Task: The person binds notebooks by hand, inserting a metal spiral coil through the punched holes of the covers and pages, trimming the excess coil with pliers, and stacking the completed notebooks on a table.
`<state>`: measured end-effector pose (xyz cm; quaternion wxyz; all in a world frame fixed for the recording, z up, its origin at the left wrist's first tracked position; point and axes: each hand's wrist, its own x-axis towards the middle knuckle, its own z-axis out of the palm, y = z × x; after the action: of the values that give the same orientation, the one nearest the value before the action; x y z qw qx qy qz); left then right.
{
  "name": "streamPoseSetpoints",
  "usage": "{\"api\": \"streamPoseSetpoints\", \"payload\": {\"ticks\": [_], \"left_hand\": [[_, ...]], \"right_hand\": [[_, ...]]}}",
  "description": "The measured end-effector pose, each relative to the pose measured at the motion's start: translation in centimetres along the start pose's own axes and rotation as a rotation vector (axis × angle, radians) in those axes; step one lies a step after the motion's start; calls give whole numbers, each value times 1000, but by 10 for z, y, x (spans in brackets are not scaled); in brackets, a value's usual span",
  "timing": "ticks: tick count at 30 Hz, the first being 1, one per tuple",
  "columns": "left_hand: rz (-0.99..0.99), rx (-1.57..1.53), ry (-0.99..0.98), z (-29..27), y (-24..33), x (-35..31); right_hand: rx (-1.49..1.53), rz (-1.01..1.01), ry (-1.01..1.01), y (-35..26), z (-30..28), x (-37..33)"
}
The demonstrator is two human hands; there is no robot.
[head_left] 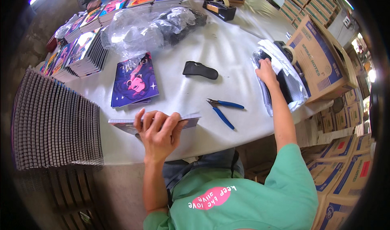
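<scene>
My left hand (156,130) is closed over the upper edge of a thin notebook (187,120), which stands tilted at the table's front edge. On the right, the curled fingers of my right hand (266,71) are at the near side of an opened white plastic package (293,86) with dark contents; what they pinch is too small to make out. Blue-handled cutters (222,110) lie with their handles spread between my hands. Farther back rests a black elongated object (200,70). Beyond my left hand is a short pile of purple notebooks (135,80) with an illustrated cover.
A tall row of spiral-bound notebooks (57,122) fills the left side. More notebook stacks (86,47) and crumpled clear plastic (136,31) lie behind. Tape dispensers (219,7) stand at the back and right, near a cardboard box (319,59). Cartons (339,161) are piled beside me.
</scene>
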<state>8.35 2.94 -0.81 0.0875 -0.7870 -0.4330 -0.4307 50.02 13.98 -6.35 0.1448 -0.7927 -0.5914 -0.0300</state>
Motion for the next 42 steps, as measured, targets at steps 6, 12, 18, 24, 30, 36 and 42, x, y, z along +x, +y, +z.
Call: {"api": "streamPoseSetpoints", "payload": {"ticks": [6, 12, 18, 24, 30, 36, 42], "left_hand": [[10, -20, 13, 0, 1, -3], [20, 39, 38, 2, 1, -6], [13, 17, 94, 5, 1, -4], [19, -16, 109, 6, 2, 0], [0, -16, 111, 6, 2, -2], [-13, -32, 114, 5, 3, 1], [-71, 88, 117, 1, 7, -2]], "right_hand": [[100, -225, -14, -55, -39, -20], [366, -579, -138, -132, -81, -60], [689, -777, -513, -172, -110, -124], [1017, -637, -355, -175, -92, -133], [913, -780, -269, -180, -95, -133], [1049, -794, -404, -173, -92, -128], [1020, -409, -793, -176, -108, -132]]}}
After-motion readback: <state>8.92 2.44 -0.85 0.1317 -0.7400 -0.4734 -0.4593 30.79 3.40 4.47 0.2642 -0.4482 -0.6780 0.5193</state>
